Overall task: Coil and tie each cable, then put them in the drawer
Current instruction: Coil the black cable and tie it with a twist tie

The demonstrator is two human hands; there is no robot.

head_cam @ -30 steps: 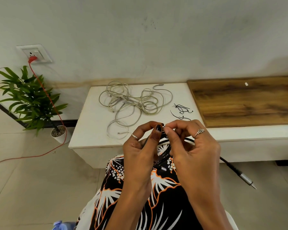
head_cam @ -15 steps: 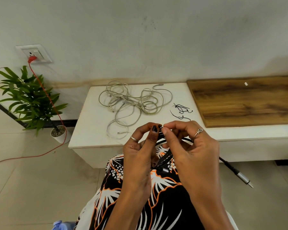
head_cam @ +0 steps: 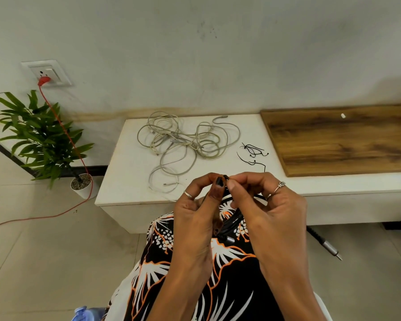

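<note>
The white tabletop [head_cam: 125, 179] carries a loose grey tangle of cables [head_cam: 183, 144], and just to its right lie a few thin black ties [head_cam: 252, 151]. No drawer shows in this view, nor any other container. Over the person's lap, the left hand [head_cam: 195, 218] and right hand [head_cam: 271, 209] meet fingertip to fingertip, both pinching a small black tie end [head_cam: 226, 177] above a coiled black cable [head_cam: 232, 222], whose metal plug [head_cam: 331, 247] dangles to the right. That cable looks light and limp but springy; it is best held at the bundled loops while the tie is cinched.
</note>
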